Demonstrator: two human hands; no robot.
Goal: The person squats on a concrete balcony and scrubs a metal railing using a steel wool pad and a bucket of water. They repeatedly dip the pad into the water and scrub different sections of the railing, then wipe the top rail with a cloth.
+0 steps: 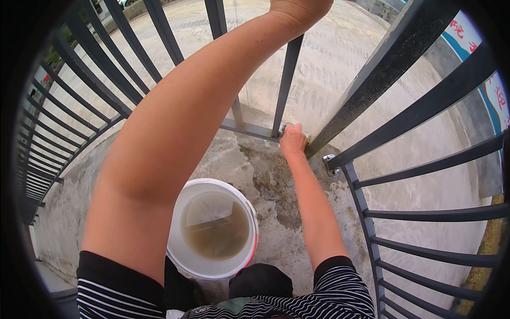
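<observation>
My left arm reaches up across the view, and only the wrist and heel of my left hand (303,11) show at the top edge; its fingers are out of view. Low down, my right hand (294,139) is curled at the end of the dark metal fence's bottom rail (253,128), beside the foot of a thick square post (350,99). Its fingertips are hidden, so whether it grips something is unclear. A thin upright bar (287,87) meets the rail just left of this hand. Below my left arm stands a white plastic bucket (240,202) holding murky water (217,243).
Railings with dark bars (422,215) curve along the right, and more bars (79,87) run along the left. A shiny metal bracket (331,165) joins the right railing near the post. Damp, stained concrete (275,183) lies underfoot. A banner with writing (462,36) hangs beyond.
</observation>
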